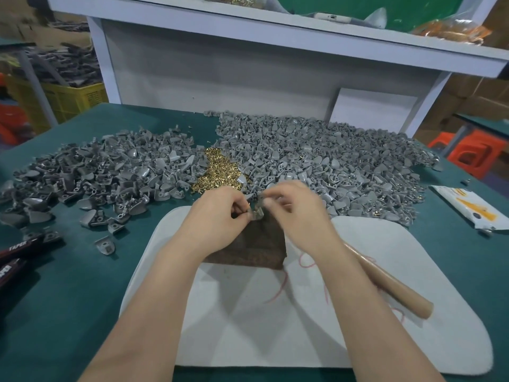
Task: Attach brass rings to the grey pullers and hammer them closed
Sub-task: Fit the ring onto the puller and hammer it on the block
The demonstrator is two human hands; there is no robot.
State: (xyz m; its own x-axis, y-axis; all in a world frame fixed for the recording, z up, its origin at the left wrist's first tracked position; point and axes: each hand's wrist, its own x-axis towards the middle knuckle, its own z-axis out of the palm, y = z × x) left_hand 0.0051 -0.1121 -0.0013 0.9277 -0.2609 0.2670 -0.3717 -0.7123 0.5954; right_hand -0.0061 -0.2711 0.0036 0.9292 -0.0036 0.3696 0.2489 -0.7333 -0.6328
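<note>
Your left hand (pixel 220 208) and right hand (pixel 294 208) meet fingertip to fingertip. The curled fingers of both pinch one grey puller (pixel 257 214) just above the far edge of the brown block (pixel 256 249). Your fingers hide most of the puller, and a bright glint beside it is too small to identify. The block lies on a white pad (pixel 248 326) on the green counter (pixel 68 299). A wooden hammer handle (pixel 391 285) lies on the pad; your right forearm hides its far end and head. Beyond your hands, a pile of brass rings (pixel 217 169) sits between the left heap (pixel 110 175) and the right heap (pixel 316 155) of pullers. Dark packages (pixel 16 252) are cut off at the left edge.
</note>
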